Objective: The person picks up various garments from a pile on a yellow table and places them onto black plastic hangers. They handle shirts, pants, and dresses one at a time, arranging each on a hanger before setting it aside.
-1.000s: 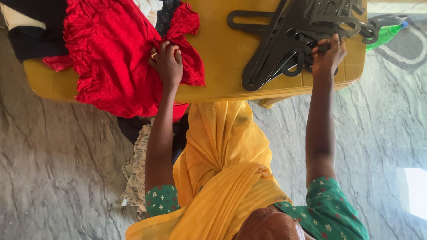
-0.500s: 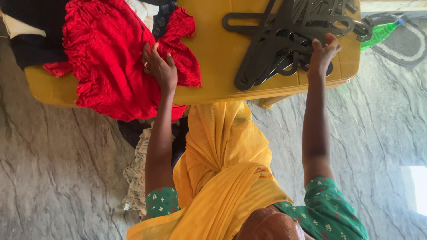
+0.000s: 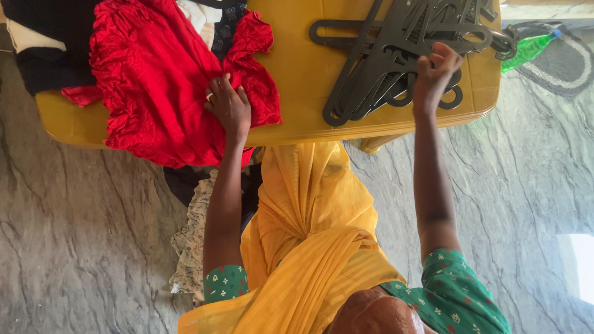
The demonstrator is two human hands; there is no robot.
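A red garment (image 3: pixel 154 80) lies crumpled on the left part of the yellow table (image 3: pixel 303 74), its ruffled hem hanging over the near edge. The cloth is creased all over, and one bunched sleeve spreads toward the middle of the table. A heap of dark grey plastic hangers (image 3: pixel 396 55) lies on the right part of the table, tangled together, their hooks and looped ends pointing toward the near edge. The two are well apart.
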